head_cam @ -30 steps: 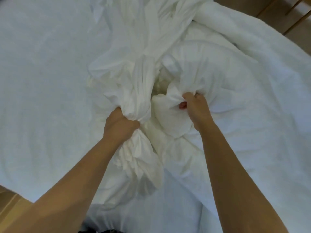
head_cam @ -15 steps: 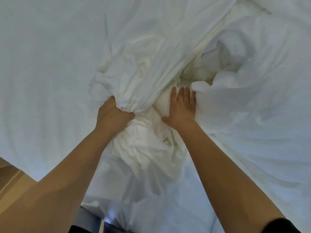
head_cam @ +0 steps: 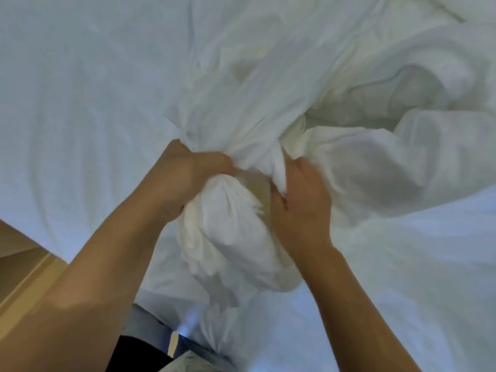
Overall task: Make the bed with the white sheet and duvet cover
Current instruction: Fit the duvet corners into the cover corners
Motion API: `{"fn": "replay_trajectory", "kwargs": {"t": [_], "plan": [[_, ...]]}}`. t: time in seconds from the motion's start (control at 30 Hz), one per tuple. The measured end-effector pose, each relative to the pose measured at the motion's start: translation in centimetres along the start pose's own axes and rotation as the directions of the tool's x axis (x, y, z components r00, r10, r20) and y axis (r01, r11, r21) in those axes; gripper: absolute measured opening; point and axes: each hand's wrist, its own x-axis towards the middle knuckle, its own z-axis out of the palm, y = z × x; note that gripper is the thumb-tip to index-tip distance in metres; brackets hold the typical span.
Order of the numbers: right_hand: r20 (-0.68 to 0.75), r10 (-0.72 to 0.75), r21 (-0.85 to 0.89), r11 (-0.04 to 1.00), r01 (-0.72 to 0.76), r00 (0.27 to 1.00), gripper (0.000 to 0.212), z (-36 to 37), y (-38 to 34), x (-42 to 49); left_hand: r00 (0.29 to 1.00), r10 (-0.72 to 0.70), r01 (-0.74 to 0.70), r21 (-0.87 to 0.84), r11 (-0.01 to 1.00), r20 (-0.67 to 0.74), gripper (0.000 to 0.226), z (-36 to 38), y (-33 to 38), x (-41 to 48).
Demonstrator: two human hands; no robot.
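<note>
Hands meet at frame centre: the left hand (head_cam: 188, 178) keeps its fingers (head_cam: 214, 161) clenched on the bunched duvet cover (head_cam: 236, 218), and the right hand (head_cam: 303, 210), flat a moment ago, now grips it too, so gathering probably continues above the white sheet (head_cam: 80, 103) at left.

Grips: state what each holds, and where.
Left grip clutches the bunched cover at its gathered neck; right grip pinches a fold of it just beside.

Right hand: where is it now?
Head view, just right of centre: the right hand grips the bunched white fabric, opposite the left hand on the bundle's other side, with the puffy duvet to its right.
</note>
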Motion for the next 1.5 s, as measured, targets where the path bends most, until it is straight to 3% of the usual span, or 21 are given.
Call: {"fn": "replay_trajectory", "kwargs": {"t": [0.13,0.23,0.3,0.43,0.57,0.6,0.67,0.7,0.77,0.9,0.93,1.0,1.1,1.17,1.23,1.4,1.5], "plan": [[0.016,-0.062,0.052,0.997,0.061,0.998,0.009,1.1,-4.6,-0.3,0.998,-0.061,0.065,0.184,0.981,-0.028,0.013,-1.7,2.5,-0.5],[0.158,-0.166,-0.105,0.977,0.184,0.973,0.03,2.3,-6.0,-0.3,0.993,-0.073,0.095,0.289,0.953,-0.088,0.008,-3.1,2.7,-0.2],[0.278,-0.147,-0.233,0.948,0.215,0.949,0.041,3.4,-6.7,-0.4,0.991,-0.098,0.126,0.348,0.929,-0.096,0.009,-3.6,1.9,-0.1],[0.332,0.018,-0.37,0.922,0.112,0.943,0.032,5.6,-7.6,-0.6,0.989,-0.123,0.147,0.385,0.911,-0.087,0.011,-4.0,0.1,0.9],[0.155,0.239,-0.449,0.881,-0.147,0.959,0.029,6.3,-8.2,-0.2,0.99,-0.07,0.114,0.397,0.911,-0.125,0.013,-4.1,-0.5,2.1],[0.127,0.274,-0.399,0.894,-0.204,0.953,0.026,6.4,-8.0,-0.3,0.991,-0.06,0.102,0.397,0.912,-0.117,0.011,-4.1,-0.7,2.3],[0.237,0.391,-0.063,0.92,-0.388,0.889,0.019,6.4,-7.5,-0.2,0.997,-0.049,0.072,0.402,0.913,-0.065,0.013,-4.0,-1.2,2.6],[0.37,0.457,0.157,0.828,-0.539,0.809,0.037,6.2,-7.6,-0.1,0.998,-0.048,0.056,0.401,0.914,-0.031,0.019,-3.9,-1.4,2.6],[0.48,0.536,0.396,0.574,-0.717,0.694,0.043,5.8,-7.7,0.2,0.999,-0.05,0.04,0.402,0.915,0.016,0.033,-4.0,-1.8,2.8],[0.683,0.57,0.424,0.2,-0.883,0.457,0.027,4.6,-8.3,1.7,0.994,-0.03,-0.02,0.448,0.894,0.105,0.034,-3.9,-3.1,3.3],[0.702,0.555,0.436,0.161,-0.886,0.446,0.028,4.6,-8.5,1.9,0.989,-0.04,-0.024,0.422,0.906,0.142,0.029,-4.0,-3.3,3.5],[0.681,0.526,0.436,0.269,-0.859,0.51,0.042,4.6,-9.1,2.0,0.958,-0.127,0.036,0.329,0.944,0.258,0.021,-4.3,-2.9,3.8],[0.666,0.484,0.409,0.4,-0.82,0.568,0.048,5.0,-10.2,1.6,0.812,-0.392,0.357,0.162,0.92,0.433,0.036,-6.3,-1.8,4.6],[0.665,0.467,0.405,0.43,-0.807,0.583,0.038,5.1,-10.4,1.9,0.684,-0.447,0.493,0.087,0.866,0.576,0.055,-7.3,-1.1,5.1],[0.649,0.522,0.404,0.38,-0.832,0.554,0.032,5.4,-10.4,2.3,0.629,-0.416,0.518,0.045,0.854,0.656,0.06,-7.2,-0.6,5.1],[0.591,0.672,0.402,0.235,-0.885,0.447,0.021,6.3,-10.0,2.4,0.582,-0.37,0.611,-0.089,0.787,0.725,0.051,-7.7,-1.3,5.3],[0.542,0.723,0.412,0.214,-0.886,0.427,0.012,6.8,-9.8,1.7,0.711,-0.407,0.561,-0.114,0.82,0.573,0.033,-7.6,-3.1,5.3]]}}
